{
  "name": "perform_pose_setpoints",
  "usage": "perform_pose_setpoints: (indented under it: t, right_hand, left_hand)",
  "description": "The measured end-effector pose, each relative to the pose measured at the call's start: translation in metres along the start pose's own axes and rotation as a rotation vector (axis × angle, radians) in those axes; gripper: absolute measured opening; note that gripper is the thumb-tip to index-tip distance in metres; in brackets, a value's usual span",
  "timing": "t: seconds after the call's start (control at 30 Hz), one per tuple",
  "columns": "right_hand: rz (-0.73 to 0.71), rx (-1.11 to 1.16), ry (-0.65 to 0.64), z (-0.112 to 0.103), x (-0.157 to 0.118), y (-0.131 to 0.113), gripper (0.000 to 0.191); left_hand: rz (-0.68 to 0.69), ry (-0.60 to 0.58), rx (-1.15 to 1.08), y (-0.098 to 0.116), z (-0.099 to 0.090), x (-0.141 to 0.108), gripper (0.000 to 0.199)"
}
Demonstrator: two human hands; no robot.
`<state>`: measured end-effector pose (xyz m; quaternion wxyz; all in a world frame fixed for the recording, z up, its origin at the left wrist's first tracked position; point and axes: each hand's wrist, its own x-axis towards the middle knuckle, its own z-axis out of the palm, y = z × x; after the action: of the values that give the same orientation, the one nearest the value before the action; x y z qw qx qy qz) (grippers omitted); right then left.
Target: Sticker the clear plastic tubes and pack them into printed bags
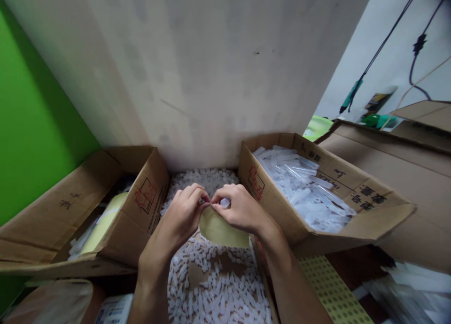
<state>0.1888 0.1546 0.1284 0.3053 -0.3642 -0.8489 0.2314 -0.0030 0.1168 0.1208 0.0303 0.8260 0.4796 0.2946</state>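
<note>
My left hand (188, 205) and my right hand (237, 205) meet fingertip to fingertip in front of me, both closed in a pinch at the top edge of a pale yellow sheet (223, 232). The sheet hangs below my fingers, slightly curved. A small translucent plastic tube (225, 202) shows its end inside the curl of my right hand. Whatever lies exactly between the fingertips is too small to make out. Beneath the sheet are many small white plastic pieces (218, 291), spread over a brown cardboard surface.
To the right stands a cardboard box (380, 223) full of clear plastic tubes (299, 188). An open box (116, 230) on the left holds a yellow sheet stack (105, 223). A dotted yellow sheet (331, 286) lies lower right. A pale panel (211, 70) rises behind.
</note>
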Motion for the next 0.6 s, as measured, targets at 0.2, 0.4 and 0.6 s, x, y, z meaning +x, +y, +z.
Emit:
perform_pose_setpoints:
  t: [0.2,0.4,0.6]
  right_hand:
    - [-0.001,0.004,-0.005,0.0009,-0.0004,0.0013,0.011]
    - [0.015,0.039,-0.021,-0.0007,0.0006,-0.0004,0.011]
    - [0.040,0.094,-0.036,-0.0023,0.0007,-0.0010,0.013]
  left_hand:
    - [-0.001,-0.019,-0.007,-0.0010,-0.0003,-0.0007,0.013]
    - [0.028,-0.008,0.028,0.0000,-0.0012,0.0001,0.013]
    - [0.033,-0.017,0.058,0.0023,-0.0012,0.0006,0.016]
